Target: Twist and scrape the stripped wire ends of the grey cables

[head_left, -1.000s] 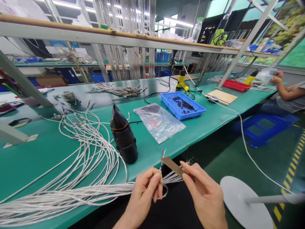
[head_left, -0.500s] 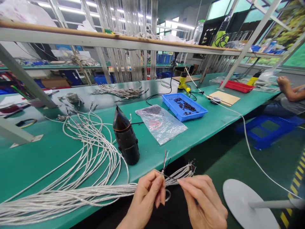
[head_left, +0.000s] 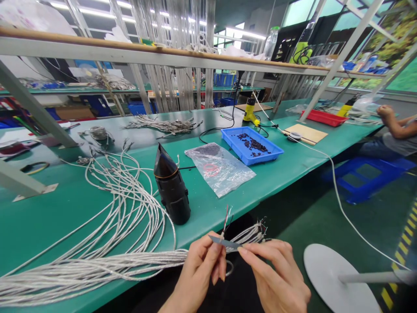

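Between its thumb and fingers my left hand (head_left: 203, 265) pinches the end of a white braided cable, closed around it. Thin stripped wires (head_left: 225, 219), red, white and dark, stick up above those fingertips. My right hand (head_left: 276, 269) is closed on a flat, pointed grey blade (head_left: 224, 241). The blade's tip lies across the cable end, just over my left thumb and finger. Behind my hands, the frayed ends of a cable bundle (head_left: 252, 232) jut past the table edge. That bundle's long part (head_left: 94, 267) runs left along the table.
A black cylinder with a pointed top (head_left: 174, 191) stands left of a clear plastic bag (head_left: 224, 174). Beyond sit a blue tray (head_left: 267, 158) of small dark pieces and a yellow heat gun (head_left: 250, 115). Another person's arm (head_left: 395, 121) shows at right. A round white base (head_left: 329, 278) is at lower right.
The blade in my right hand has turned from edge-on to showing its flat side, and its tip has shifted left over my left fingers. My left hand stays nearly still.
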Available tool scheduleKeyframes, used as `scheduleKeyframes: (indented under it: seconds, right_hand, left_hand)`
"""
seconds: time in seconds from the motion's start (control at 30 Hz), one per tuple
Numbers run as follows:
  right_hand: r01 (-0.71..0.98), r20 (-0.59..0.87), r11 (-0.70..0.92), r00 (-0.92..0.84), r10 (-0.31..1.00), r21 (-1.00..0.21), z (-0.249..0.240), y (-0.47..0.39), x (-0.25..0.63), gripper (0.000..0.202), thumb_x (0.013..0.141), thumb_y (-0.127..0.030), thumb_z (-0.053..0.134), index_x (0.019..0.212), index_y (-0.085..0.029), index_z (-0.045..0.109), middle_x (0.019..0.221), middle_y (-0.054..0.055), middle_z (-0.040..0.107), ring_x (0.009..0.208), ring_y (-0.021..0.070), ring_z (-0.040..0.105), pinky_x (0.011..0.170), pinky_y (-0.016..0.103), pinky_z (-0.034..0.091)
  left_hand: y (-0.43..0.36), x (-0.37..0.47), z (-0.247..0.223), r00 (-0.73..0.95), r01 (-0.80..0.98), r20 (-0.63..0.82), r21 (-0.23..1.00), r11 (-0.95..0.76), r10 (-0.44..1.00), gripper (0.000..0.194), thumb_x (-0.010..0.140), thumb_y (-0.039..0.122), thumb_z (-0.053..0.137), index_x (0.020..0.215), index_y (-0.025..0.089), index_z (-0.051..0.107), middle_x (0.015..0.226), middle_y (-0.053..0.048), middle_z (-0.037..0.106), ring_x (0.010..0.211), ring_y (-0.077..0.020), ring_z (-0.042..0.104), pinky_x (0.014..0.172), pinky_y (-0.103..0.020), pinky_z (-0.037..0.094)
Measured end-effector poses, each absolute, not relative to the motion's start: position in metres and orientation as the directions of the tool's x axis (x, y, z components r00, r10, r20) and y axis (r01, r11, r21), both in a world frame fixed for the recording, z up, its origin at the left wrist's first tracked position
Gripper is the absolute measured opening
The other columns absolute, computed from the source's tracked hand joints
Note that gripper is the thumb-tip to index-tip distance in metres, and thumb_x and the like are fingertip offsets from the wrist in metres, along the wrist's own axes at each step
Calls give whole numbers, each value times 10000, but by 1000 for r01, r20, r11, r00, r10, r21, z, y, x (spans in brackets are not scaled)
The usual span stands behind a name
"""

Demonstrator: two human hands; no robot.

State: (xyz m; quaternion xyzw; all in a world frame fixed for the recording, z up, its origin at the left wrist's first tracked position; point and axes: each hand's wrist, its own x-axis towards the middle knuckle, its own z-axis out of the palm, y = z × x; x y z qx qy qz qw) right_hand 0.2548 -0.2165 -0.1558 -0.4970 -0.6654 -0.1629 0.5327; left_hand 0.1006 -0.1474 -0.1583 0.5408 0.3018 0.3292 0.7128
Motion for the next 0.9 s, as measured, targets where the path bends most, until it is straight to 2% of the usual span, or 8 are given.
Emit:
scheduleKeyframes:
  seconds: [0.13,0.4,0.7,0.9]
  right_hand:
    - [847,867,430,71,493,-314,-159,-217,256,404,795,43,634,1088,-217,732,878,61,730,776,206,645,650,355,489]
    - [844,878,449,50,477,-292,-156,-217,254,398,780,86,619,1059,-173,734,888,72,733,786,198,643,661,351,476]
    - [850,873,442,44,485,-288,-159,-217,255,381,791,84,617,1057,-164,733,906,80,727,799,198,625,662,350,472]
    - [848,864,437,46,502,-300,-156,-216,254,355,791,80,627,1032,-160,732,879,76,722,783,193,619,657,341,469]
  left_hand:
    - [-146,102,-155,589,-136,-90,969,208,803,424,931,533,512,754,150,547,497,40,503,425,-64,373,451,-187,291]
    - [-136,110,-141,558,-157,-122,956,248,821,486,880,614,535,780,143,598,459,36,504,419,-85,433,436,-190,340]
    - [-150,105,-156,594,-188,-154,928,323,790,445,906,558,542,738,146,530,489,46,504,404,-44,348,433,-170,264]
    - [-149,105,-157,598,-161,-122,950,268,792,411,939,517,511,758,148,519,506,45,503,421,-48,360,447,-169,276]
